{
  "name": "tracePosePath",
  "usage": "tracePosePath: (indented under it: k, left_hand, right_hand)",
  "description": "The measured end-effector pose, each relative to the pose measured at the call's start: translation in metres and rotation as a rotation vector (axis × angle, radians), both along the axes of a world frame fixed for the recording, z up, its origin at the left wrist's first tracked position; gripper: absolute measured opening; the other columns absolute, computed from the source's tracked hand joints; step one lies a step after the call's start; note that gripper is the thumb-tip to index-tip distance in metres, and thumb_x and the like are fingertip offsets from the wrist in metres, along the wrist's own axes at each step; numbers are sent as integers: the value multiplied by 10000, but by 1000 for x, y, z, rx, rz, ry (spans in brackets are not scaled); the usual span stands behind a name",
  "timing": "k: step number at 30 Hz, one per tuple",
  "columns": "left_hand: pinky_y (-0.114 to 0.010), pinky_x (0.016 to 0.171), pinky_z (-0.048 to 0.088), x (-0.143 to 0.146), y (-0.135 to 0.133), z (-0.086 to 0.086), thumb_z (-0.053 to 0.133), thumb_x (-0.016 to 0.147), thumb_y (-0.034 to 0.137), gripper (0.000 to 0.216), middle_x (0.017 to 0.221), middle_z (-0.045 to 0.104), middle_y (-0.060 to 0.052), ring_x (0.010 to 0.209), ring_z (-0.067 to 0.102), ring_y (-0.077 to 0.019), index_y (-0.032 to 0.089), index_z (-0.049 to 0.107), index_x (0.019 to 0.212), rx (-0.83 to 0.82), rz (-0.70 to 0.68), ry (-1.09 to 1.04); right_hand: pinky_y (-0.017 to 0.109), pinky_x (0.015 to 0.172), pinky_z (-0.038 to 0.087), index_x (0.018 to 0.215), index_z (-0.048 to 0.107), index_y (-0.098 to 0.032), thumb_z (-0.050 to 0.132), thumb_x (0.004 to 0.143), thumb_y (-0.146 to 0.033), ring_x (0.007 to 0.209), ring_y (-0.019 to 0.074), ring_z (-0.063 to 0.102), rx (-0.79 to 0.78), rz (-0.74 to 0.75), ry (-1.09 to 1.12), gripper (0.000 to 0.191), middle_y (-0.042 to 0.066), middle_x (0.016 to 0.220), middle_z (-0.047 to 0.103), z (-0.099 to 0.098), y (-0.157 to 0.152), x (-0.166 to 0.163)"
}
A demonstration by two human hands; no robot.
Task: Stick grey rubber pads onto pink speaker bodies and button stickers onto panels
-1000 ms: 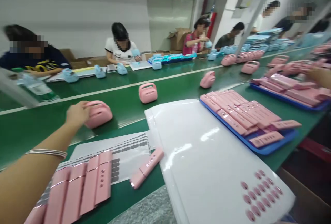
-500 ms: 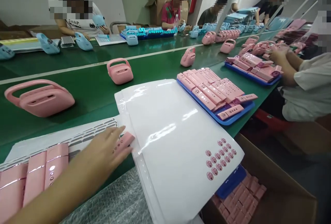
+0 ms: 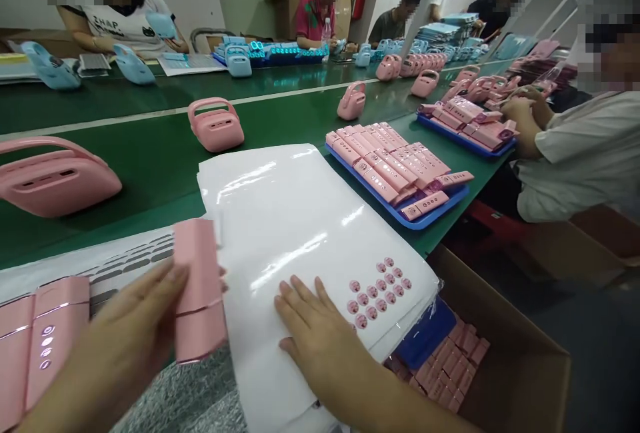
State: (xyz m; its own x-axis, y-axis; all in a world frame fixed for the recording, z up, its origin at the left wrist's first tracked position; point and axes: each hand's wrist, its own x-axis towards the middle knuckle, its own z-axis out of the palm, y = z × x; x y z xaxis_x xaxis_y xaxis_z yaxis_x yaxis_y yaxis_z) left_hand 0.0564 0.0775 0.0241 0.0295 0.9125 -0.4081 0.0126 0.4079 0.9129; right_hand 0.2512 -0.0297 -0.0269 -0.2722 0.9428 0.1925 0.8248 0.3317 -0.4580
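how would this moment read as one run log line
left hand: holding pink bar | right hand: on white sheet | beside sheet: loaded blue tray

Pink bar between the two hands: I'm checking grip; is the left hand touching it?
Touching. The head view shows the left hand with its thumb over one edge of the pink bar and fingers showing at the other.

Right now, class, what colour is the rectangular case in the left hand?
Pink; the rectangular case shows in the head view.
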Motion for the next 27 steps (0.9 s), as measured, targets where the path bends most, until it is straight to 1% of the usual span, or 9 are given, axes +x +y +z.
tracePosePath:
  k: [2,4,7,12,16,19,21,24,27]
  left_hand:
    - [-251,671,542,26,-13,6,643,720,432,389,921,696,-52,833,631,-195,186,637,1021,-173,-66,-203]
    - [-254,641,552,47,-25,9,633,744,396,390,902,697,-65,762,644,-182,185,610,1072,-267,-116,-310]
    - [-295,667,562,64,-35,10,607,783,283,440,939,689,-75,760,663,-198,220,502,1206,-359,-139,-368]
    - [-292,730,550,62,-34,3,603,786,288,467,940,685,-56,902,653,-226,275,433,1220,-285,-146,-382]
    - [-226,720,529,56,-35,-6,671,725,297,337,1001,677,-33,906,638,-184,268,478,999,-118,-145,-284]
    - [-234,725,526,48,-39,-15,703,699,281,324,1029,667,-12,980,609,-189,279,445,895,137,-165,-70]
    - [-298,801,522,39,-42,-23,664,735,227,281,1078,644,-25,1067,567,-205,286,470,929,479,-240,112]
    - [-365,865,501,31,-49,-38,550,804,141,287,1133,615,-78,1137,508,-231,256,543,1066,1134,-486,433]
    - [-411,932,454,38,-59,-49,467,863,214,199,1016,663,-102,1122,510,-255,185,627,979,1521,-592,605]
  right_hand:
    - [428,1043,371,1237,470,-129,377,940,-151,1215,224,438,14,-132,145,312,109,1262,546,6,0,3]
    - [366,860,512,1150,510,-163,423,902,-116,999,205,569,-37,-368,233,267,84,1060,622,13,-2,19]
    - [340,652,531,1131,480,-227,500,855,-118,758,188,599,-215,-616,243,297,25,920,642,19,-7,51]
    - [339,772,473,1133,413,-269,481,865,-121,869,174,587,-293,-559,252,314,-28,921,658,17,-8,69]
    - [313,657,464,1088,412,-259,462,859,-136,750,161,584,-385,-518,252,264,-30,890,638,19,-2,70]
    - [313,657,454,1044,438,-254,461,845,-139,721,154,569,-426,-452,275,231,-25,885,621,24,2,76]
    - [309,654,454,1040,447,-255,456,843,-138,704,148,561,-448,-415,322,230,-19,892,610,26,4,80]
    - [294,615,451,1070,436,-264,473,838,-151,678,149,545,-473,-418,393,261,-26,855,603,28,6,83]
    - [280,579,438,1050,427,-259,524,807,-156,623,142,520,-478,-449,437,281,-41,796,605,29,9,82]
